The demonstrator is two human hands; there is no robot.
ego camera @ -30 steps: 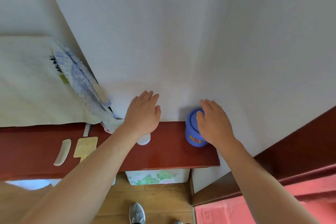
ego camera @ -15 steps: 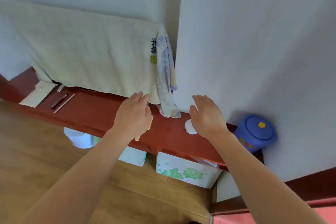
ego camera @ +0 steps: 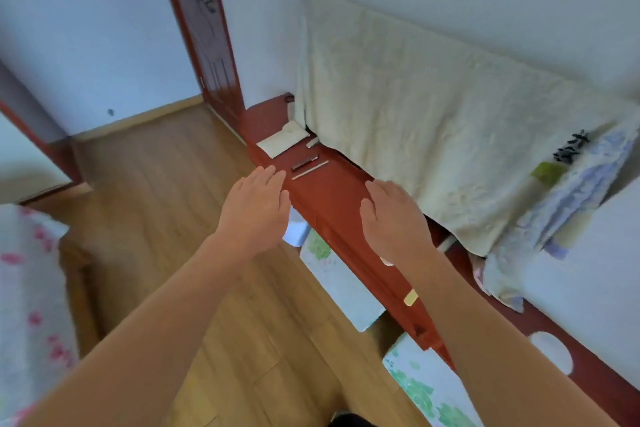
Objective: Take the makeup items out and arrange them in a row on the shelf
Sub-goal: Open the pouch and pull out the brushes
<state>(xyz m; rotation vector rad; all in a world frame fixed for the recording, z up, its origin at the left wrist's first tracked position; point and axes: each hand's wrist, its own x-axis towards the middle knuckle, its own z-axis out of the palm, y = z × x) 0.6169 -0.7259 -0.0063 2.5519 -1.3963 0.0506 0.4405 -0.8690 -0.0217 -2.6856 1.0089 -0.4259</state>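
Your hands have slid left along the red shelf, the blue jar now out of view. Left hand and right hand hover flat, fingers straight, holding nothing. The dark tube and slim silver stick lie just past your left fingertips, so a careless sweep could roll them off the shelf.

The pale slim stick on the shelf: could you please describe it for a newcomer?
Follow the red-brown shelf toward the door frame. Just past the left hand lies the slim stick, paler and longer than the dark stick beside it.
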